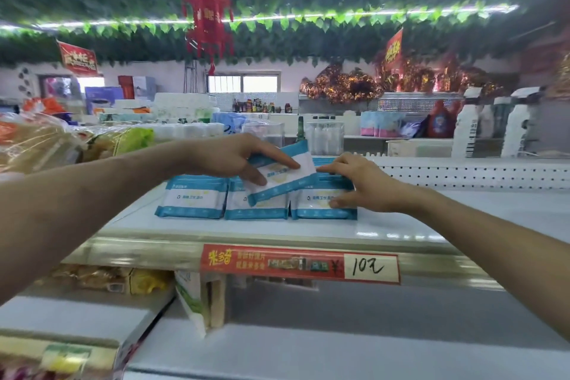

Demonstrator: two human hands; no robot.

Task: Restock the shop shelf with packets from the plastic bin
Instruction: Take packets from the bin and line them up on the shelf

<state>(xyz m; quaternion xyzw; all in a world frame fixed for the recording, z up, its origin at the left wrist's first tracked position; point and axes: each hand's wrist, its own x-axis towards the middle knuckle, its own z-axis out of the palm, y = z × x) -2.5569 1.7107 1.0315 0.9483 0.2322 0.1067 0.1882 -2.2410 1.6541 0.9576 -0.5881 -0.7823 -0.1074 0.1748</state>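
On the white top shelf (pixel 401 225) stand three rows of blue-and-white packets: left (pixel 191 199), middle (pixel 256 210), right (pixel 317 203). My left hand (pixel 234 157) pinches one more blue-and-white packet (pixel 282 177), tilted, above the middle and right rows. My right hand (pixel 361 182) grips the right row, fingers over its top and thumb on the front packet's face. The plastic bin is out of view.
A red price strip marked 10 (pixel 300 264) runs along the shelf's front edge. A perforated white back rail (pixel 468 171) borders the shelf's far side. Wrapped goods (pixel 37 139) lie at the left. Cartons (pixel 197 299) stand on the lower shelf. The shelf right of the packets is bare.
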